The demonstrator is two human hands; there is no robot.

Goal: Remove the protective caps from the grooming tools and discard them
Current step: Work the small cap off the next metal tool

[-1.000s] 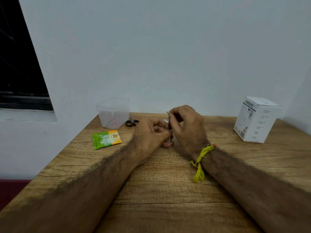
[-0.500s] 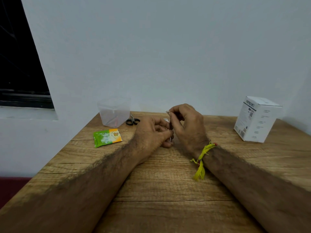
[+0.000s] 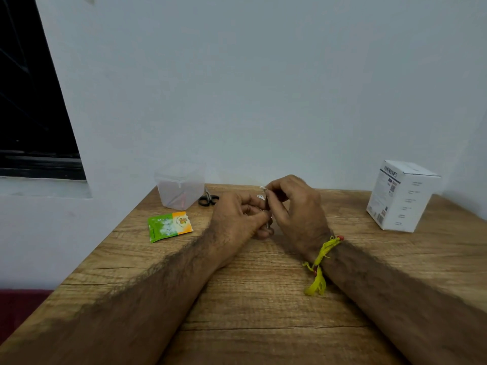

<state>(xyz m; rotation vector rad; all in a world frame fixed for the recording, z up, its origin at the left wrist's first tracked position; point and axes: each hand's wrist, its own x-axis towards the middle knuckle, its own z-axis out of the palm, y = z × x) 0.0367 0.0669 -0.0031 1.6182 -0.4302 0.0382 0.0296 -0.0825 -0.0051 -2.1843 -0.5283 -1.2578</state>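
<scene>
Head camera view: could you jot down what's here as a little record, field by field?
surface: wooden table
left hand: grips the lower end of a thin metal tool
right hand: pinches the tool's top, at a whitish tip
far left: clear plastic tub, small black-handled scissors beside it
left: green and orange sachet
right: white box
right wrist: yellow thread

It looks like a plain room in a home: a wooden worktop (image 3: 263, 299) against a bare white wall (image 3: 263, 88), beside a dark window (image 3: 31, 101).
</scene>
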